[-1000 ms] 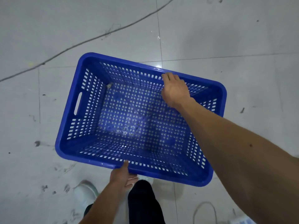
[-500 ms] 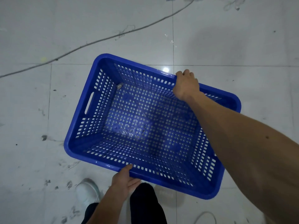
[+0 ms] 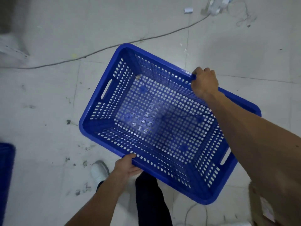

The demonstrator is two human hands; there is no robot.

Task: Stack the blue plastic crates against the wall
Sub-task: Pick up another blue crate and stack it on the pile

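I carry an empty blue perforated plastic crate [image 3: 104, 101] above the tiled floor, its open top facing me. My left hand [image 3: 126, 166] grips the near long rim from below, thumb on top. My right hand [image 3: 204, 81] is closed over the far long rim, the forearm crossing above the crate's right half. Slot handles show in both short walls. The edge of another blue crate [image 3: 6, 167] shows at the far left.
A dark cable [image 3: 101, 50] runs across the grey tiles beyond the crate. A power strip with white leads [image 3: 218, 5] lies at the top right. A cardboard box [image 3: 267, 207] sits at the bottom right. My white shoe [image 3: 99, 171] and dark trouser leg are below the crate.
The crate, held in both hands, has shifted right and down in view. The power strip, the second blue crate at left and the cardboard box have come into sight.
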